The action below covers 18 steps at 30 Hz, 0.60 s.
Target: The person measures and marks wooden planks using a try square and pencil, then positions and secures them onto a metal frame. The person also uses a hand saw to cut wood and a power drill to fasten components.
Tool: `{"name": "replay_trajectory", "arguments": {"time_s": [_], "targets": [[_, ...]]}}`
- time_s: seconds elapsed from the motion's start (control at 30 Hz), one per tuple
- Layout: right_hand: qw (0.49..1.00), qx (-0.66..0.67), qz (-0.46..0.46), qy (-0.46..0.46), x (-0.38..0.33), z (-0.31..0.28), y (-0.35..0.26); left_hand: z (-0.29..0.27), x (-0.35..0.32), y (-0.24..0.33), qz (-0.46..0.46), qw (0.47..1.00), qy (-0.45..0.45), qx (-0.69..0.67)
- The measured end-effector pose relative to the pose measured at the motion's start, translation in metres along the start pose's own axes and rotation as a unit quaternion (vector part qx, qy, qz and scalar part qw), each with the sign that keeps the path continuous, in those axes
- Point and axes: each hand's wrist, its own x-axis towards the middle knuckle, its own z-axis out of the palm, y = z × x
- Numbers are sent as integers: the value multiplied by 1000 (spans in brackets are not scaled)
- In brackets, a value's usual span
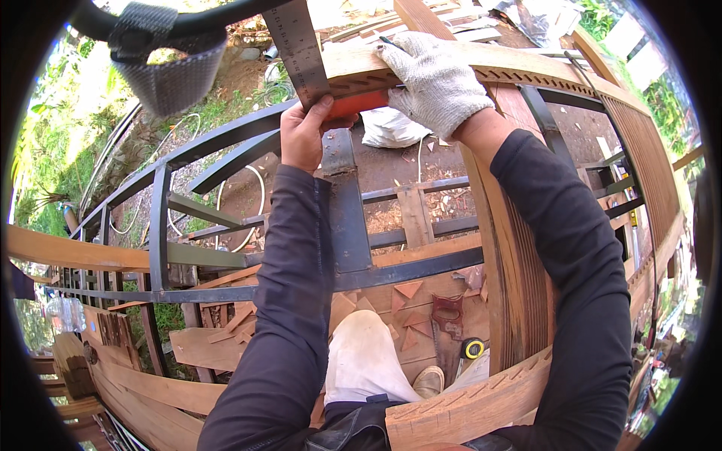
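Observation:
My left hand (304, 134), bare, grips the orange-red handle (359, 103) of a steel square whose ruled blade (299, 46) runs up and to the left. My right hand (436, 81) wears a white knit glove and presses on a curved wooden beam (511, 66) with saw kerfs along its edge. A dark pencil tip (391, 43) shows at the gloved fingers. The square's handle lies against the beam's underside between the two hands.
A dark steel frame (346, 218) of bars crosses below my arms. On the planks below lie a handsaw (447, 319), a yellow tape measure (473, 348) and triangular wood offcuts (408, 289). A white bag (391, 128) sits on the soil. A slatted curved wooden piece (519, 286) runs at right.

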Motion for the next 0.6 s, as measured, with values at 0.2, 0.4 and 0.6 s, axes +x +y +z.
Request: {"name": "replay_trajectory", "arguments": {"time_s": [0.2, 0.4, 0.6], "targets": [[996, -1, 35, -80, 2, -9, -3, 1, 1, -3, -2, 1000, -2, -27], [998, 6, 25, -51, 2, -7, -4, 0, 0, -5, 16, 999, 13, -34], [999, -5, 18, -48, 1, -1, -2, -4, 1, -9, 24, 999, 13, -35]]}}
